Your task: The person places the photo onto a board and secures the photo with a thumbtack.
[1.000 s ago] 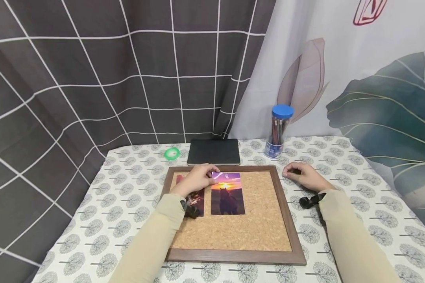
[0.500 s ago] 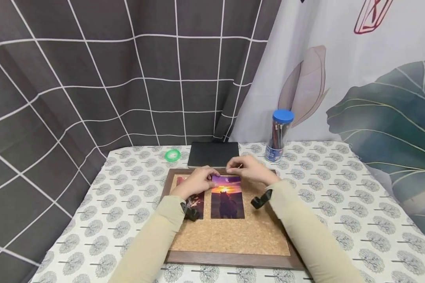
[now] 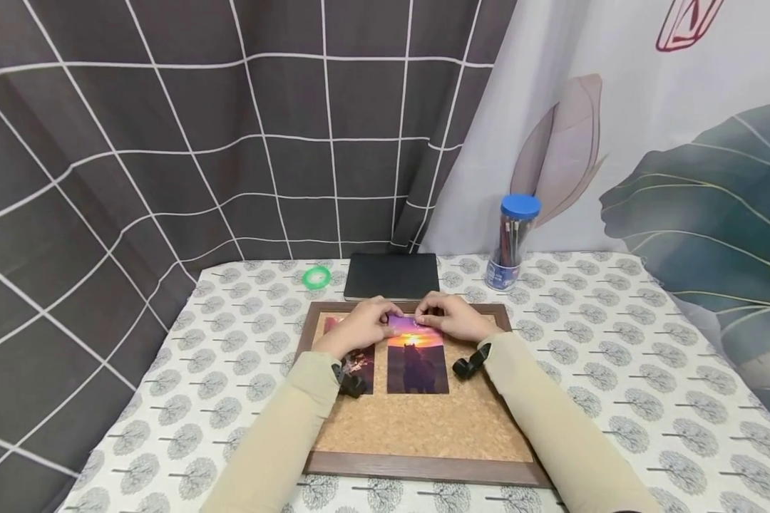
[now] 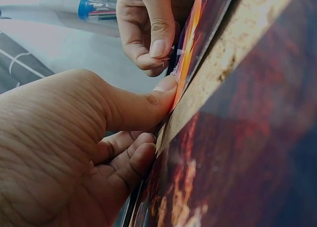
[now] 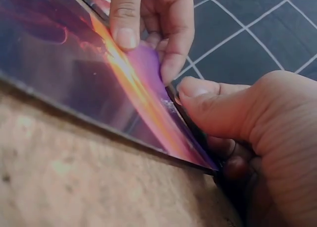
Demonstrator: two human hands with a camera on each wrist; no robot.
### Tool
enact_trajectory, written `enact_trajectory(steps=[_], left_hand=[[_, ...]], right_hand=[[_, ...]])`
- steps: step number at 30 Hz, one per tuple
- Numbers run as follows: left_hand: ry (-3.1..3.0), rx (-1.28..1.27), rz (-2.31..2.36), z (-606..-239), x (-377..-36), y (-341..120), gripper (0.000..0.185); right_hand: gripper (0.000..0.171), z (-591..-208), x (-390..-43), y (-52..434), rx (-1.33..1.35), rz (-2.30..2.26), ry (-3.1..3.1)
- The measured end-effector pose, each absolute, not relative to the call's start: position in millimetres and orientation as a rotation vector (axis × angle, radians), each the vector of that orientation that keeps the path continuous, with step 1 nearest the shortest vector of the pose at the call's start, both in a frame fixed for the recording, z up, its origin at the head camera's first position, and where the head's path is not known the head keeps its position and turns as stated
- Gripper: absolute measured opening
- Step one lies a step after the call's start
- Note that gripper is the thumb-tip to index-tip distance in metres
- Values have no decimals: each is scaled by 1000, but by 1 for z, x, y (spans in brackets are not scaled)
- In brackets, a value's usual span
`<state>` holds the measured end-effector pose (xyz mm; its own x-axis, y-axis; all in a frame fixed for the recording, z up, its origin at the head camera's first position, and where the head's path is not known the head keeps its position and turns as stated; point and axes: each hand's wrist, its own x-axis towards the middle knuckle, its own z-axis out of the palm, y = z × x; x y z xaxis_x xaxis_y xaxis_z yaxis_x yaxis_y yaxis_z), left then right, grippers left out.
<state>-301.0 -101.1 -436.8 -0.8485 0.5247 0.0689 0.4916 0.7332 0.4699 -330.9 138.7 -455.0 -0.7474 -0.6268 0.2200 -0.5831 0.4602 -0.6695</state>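
Observation:
A sunset photo (image 3: 417,367) with a dark horse silhouette lies on the cork board (image 3: 423,427), which has a brown wooden frame. My left hand (image 3: 361,326) pinches the photo's top edge near its left corner, thumb on the print, as the right wrist view shows. My right hand (image 3: 458,318) is at the same edge, further right. Between its thumb and forefinger is a small clear sliver (image 4: 166,61) that looks like tape. A second dark reddish photo (image 3: 361,367) lies to the left, partly hidden by my left hand and wrist.
Behind the board lies a black notebook (image 3: 391,276). A green ring-shaped tape roll (image 3: 316,278) sits to its left. A clear jar of pencils with a blue lid (image 3: 513,242) stands at the back right. Curtains hang behind the tree-patterned tablecloth (image 3: 231,335).
My right hand has come from the table right of the board to the horse photo's top edge, close to my left hand. The left hand has stayed at the photo's top left.

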Motion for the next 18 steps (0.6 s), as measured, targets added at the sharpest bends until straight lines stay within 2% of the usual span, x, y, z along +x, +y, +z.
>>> enact_trajectory(steps=[18], left_hand=[[2845,802,733,-435,-301,-101,32]], right_hand=[[4,-451,-329,135,-1021,-1142,2624]])
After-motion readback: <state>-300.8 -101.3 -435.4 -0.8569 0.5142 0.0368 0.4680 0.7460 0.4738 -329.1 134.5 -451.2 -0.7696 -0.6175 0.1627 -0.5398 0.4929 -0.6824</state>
